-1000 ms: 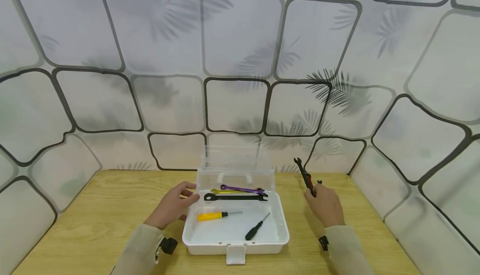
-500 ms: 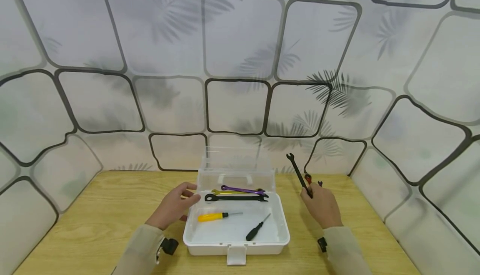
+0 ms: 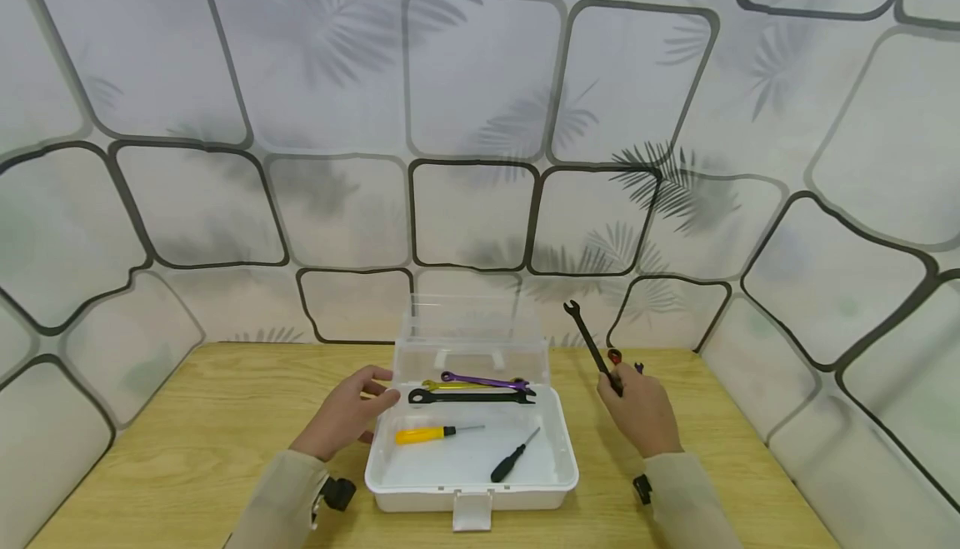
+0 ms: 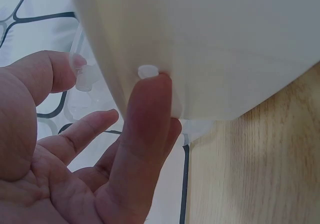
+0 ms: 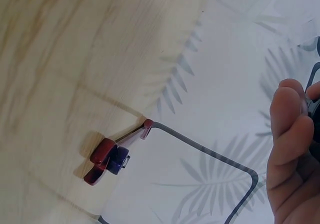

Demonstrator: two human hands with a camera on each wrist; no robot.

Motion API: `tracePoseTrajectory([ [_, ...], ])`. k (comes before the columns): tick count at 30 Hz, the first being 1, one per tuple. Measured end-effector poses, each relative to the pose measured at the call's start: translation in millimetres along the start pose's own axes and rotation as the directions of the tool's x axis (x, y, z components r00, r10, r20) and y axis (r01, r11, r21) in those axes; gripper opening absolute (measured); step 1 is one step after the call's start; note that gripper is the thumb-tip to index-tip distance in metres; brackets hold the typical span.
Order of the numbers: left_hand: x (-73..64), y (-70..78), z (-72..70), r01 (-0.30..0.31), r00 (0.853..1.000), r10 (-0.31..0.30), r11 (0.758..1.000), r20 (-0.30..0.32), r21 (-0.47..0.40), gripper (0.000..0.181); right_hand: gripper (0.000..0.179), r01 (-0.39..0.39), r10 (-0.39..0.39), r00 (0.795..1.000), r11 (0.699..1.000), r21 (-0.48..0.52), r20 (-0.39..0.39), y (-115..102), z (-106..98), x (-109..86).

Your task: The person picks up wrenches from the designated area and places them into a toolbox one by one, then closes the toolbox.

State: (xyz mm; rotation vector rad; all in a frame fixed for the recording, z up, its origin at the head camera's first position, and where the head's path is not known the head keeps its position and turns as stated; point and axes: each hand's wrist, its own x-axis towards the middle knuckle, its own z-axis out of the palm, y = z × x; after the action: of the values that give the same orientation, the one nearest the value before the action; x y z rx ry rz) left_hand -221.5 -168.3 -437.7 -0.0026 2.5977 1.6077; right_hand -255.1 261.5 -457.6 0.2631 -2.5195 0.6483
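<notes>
My right hand (image 3: 641, 410) grips a black wrench (image 3: 587, 336) by its lower end, its open jaw pointing up and left. Beyond that hand, a red wrench (image 5: 103, 154) and a dark purple wrench (image 5: 119, 160) lie on the table, largely hidden in the head view. A white toolbox (image 3: 431, 497) stands in front of me with its clear lid (image 3: 472, 324) raised. At its left side is my left hand (image 3: 345, 407), fingers spread. In the left wrist view one fingertip (image 4: 157, 91) touches the box wall beside a small white peg (image 4: 148, 72).
Inside the box lie a purple wrench (image 3: 483, 380), a yellow wrench (image 3: 435, 384), another black wrench (image 3: 472, 396), a yellow-handled screwdriver (image 3: 422, 434) and a black screwdriver (image 3: 510, 463). A patterned covering (image 3: 480, 207) rises behind the wooden table (image 3: 202, 449).
My right hand has shifted slightly left. The black wrench has swung left and up, away from the red wrench it overlapped. My left hand has stayed at the box.
</notes>
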Motion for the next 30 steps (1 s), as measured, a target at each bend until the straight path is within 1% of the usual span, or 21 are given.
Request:
tracePoseTrajectory([
  [7, -0.5, -0.6, 0.2, -0.004, 1.0, 0.004, 1.0, -0.005, 0.004, 0.042, 0.021, 0.069, -0.069, 0.997, 0.998, -0.006, -0.046, -1.3, 1.0, -0.5],
  [15, -0.6, 0.1, 0.3, -0.003, 1.0, 0.003, 1.0, -0.001, -0.006, 0.043, 0.021, 0.143, -0.143, 0.984, 0.99, -0.009, -0.107, -2.2, 2.1, 0.0],
  [22, -0.7, 0.1, 0.3, -0.005, 1.0, 0.005, 1.0, -0.004, -0.004, 0.042, 0.02, 0.234, -0.229, 0.961, 0.972, 0.011, -0.156, -6.0, 1.5, 0.9],
  [25, -0.9, 0.5, 0.3, -0.005, 1.0, 0.005, 1.0, -0.002, -0.003, 0.042, 0.021, 0.262, -0.257, 0.952, 0.965, 0.01, -0.164, -5.9, 2.6, 1.0],
  [30, -0.8, 1.2, 0.4, -0.003, 1.0, 0.003, 1.0, -0.003, 0.004, 0.042, 0.02, 0.292, -0.283, 0.944, 0.956, 0.029, -0.166, -4.4, 5.1, 0.6],
])
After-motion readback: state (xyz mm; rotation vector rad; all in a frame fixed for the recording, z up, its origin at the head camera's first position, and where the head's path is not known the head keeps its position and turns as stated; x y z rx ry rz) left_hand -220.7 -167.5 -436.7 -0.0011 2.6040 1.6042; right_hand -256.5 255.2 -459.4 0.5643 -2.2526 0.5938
